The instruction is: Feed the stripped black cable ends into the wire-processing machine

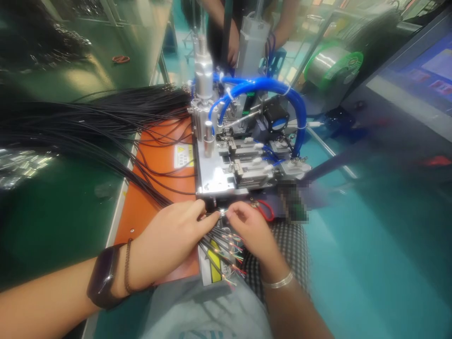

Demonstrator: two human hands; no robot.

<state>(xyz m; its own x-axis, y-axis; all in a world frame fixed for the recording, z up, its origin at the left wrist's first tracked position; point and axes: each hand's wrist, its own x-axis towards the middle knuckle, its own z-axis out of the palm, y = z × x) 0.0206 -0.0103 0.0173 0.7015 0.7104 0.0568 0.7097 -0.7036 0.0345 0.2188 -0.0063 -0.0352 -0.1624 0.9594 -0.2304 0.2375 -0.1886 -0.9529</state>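
My left hand (173, 242) and my right hand (249, 226) meet at the front edge of a small metal machine (233, 160). Both pinch a tiny shiny connector (222, 213) between their fingertips. A bundle of thin black cables (106, 127) sweeps in from the left, passes under my left hand, and ends in stripped coloured wire tips (229, 254) below the fingers. My left wrist wears a dark band and a bead bracelet; my right wrist wears a silver bangle.
The machine has blue air hoses (261, 87), a silver cylinder (204, 70) and clamps, and sits on an orange plate (158, 160) with a yellow warning label. A wire spool (332, 63) stands back right. Another person stands behind the machine (247, 28). A green bench (52, 212) lies left.
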